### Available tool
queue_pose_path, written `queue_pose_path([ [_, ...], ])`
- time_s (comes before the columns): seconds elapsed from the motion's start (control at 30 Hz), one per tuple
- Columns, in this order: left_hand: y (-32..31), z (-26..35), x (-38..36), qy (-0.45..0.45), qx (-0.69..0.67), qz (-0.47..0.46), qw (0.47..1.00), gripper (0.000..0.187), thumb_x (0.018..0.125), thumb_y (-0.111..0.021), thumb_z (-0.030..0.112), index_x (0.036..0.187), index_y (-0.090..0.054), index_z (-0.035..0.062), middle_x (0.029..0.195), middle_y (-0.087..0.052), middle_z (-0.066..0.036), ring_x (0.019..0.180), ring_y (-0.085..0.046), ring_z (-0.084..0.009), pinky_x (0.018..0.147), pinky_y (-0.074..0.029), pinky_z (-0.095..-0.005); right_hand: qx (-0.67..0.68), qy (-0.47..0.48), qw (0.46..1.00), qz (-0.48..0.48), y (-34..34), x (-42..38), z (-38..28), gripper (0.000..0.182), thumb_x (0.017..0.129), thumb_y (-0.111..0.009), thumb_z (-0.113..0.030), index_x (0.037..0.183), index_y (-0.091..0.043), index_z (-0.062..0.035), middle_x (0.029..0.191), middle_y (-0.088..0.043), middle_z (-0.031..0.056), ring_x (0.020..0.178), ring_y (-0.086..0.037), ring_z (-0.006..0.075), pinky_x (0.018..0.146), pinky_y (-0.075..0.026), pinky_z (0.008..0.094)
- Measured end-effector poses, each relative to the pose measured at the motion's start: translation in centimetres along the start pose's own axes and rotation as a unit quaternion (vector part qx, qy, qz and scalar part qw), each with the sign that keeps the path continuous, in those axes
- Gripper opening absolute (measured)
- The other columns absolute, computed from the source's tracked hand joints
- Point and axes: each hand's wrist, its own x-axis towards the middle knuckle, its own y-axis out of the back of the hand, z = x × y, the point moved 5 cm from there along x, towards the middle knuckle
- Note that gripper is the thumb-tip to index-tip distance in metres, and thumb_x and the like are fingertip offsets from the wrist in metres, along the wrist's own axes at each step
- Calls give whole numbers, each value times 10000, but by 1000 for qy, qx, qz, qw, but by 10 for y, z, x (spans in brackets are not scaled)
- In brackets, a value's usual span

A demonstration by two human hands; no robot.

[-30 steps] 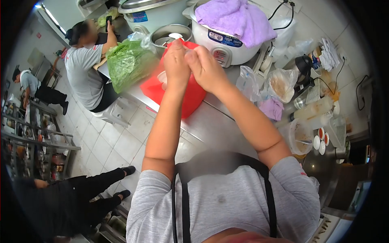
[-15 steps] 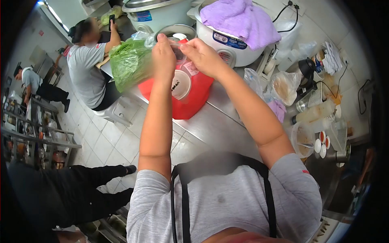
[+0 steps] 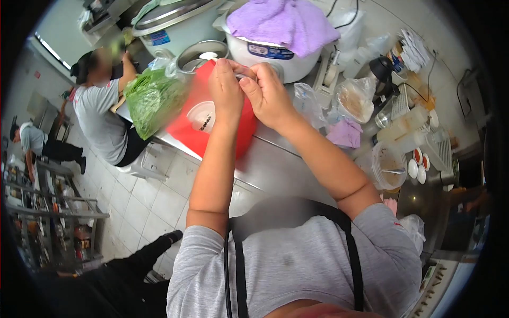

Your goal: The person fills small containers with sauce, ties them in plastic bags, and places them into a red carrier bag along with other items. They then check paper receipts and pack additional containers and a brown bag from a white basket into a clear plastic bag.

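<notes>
A red plastic bag (image 3: 245,139) with a pale printed patch hangs below my hands, over the edge of the steel table. My left hand (image 3: 227,93) is closed on the top of the bag. Beside it, my right hand (image 3: 266,94) is closed too, its thumb and fingers pressed together at the bag's top; the part it grips is mostly hidden. The two hands are very close together. To the left of the red bag lies a green plastic bag (image 3: 154,98), and a metal bowl (image 3: 185,62) with a white spoon stands behind.
Beyond the hands stands a white cooker (image 3: 254,52) under a purple towel (image 3: 289,24). Clear bags, a plastic tub (image 3: 389,164) and small sauce cups (image 3: 418,156) are at right. A seated person (image 3: 98,114) and another person (image 3: 37,143) are at left.
My hands have come closer together at the bag's top. The view has shifted, and the seated person's raised phone no longer shows. The dark-clothed legs at lower left have moved lower.
</notes>
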Motion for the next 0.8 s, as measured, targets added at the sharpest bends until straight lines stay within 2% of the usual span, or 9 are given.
queue_pose_path([
  [0.2,-38,4,-21,-22,27,-32,999,473,891,-240,340,678,-486,-3,617,-511,-71,561,-471,-152,531,-372,-280,10,-20,997,74,26,-20,18,156,777,-494,-137,776,-404,-10,733,-449,138,676,-444,280,633,-373,342],
  [0.37,-60,-4,-22,93,-27,-46,994,464,890,-219,375,748,-505,39,698,-532,-46,617,-487,-122,566,-398,-253,60,-102,987,106,52,-33,18,218,759,-541,-131,880,-418,2,798,-470,128,725,-480,260,644,-403,330],
  [0.47,-85,-24,-41,277,-216,-66,934,420,883,-236,397,850,-508,77,806,-557,-52,676,-517,-130,585,-410,-271,-18,-109,985,131,78,-47,22,269,761,-543,-108,985,-450,8,878,-476,131,811,-503,235,696,-415,315],
  [0.53,-101,-14,-64,396,-274,-205,852,378,864,-297,422,939,-490,106,857,-554,-38,748,-530,-123,556,-427,-261,77,-201,974,76,102,-54,20,250,766,-522,-100,1002,-496,-22,891,-492,152,850,-502,265,734,-405,326],
  [0.57,-105,-4,-75,439,-262,-239,825,390,841,-344,440,961,-488,98,780,-552,-33,667,-548,-117,445,-416,-215,-5,-148,989,-6,112,-57,26,242,788,-488,-135,1011,-525,-49,895,-508,163,871,-501,278,761,-396,332],
  [0.67,-118,-10,-101,454,-242,-387,766,404,833,-358,450,966,-479,88,714,-539,-28,530,-529,-106,339,-360,-173,-23,-209,965,-160,125,-70,21,250,797,-475,-183,1003,-531,-54,904,-519,161,864,-503,277,759,-398,328],
  [0.7,-121,-15,-108,461,-223,-357,781,408,836,-355,445,955,-483,78,679,-531,-29,424,-480,-107,300,-318,-168,-49,-214,961,-167,129,-73,22,248,815,-456,-212,968,-534,-33,893,-521,141,858,-507,239,745,-397,320],
  [0.73,-122,-10,-111,457,-211,-315,805,351,853,-341,395,918,-486,83,674,-512,-21,449,-463,-87,325,-316,-171,-26,-225,969,-95,134,-77,23,242,831,-436,-217,962,-523,-33,884,-511,109,837,-500,210,747,-394,304],
  [0.8,-121,3,-111,348,-97,-249,899,303,867,-313,336,872,-480,83,674,-492,-19,472,-442,-75,351,-318,-177,19,-243,969,43,141,-86,25,237,865,-395,-227,950,-500,-32,865,-490,45,794,-486,150,752,-387,271],
])
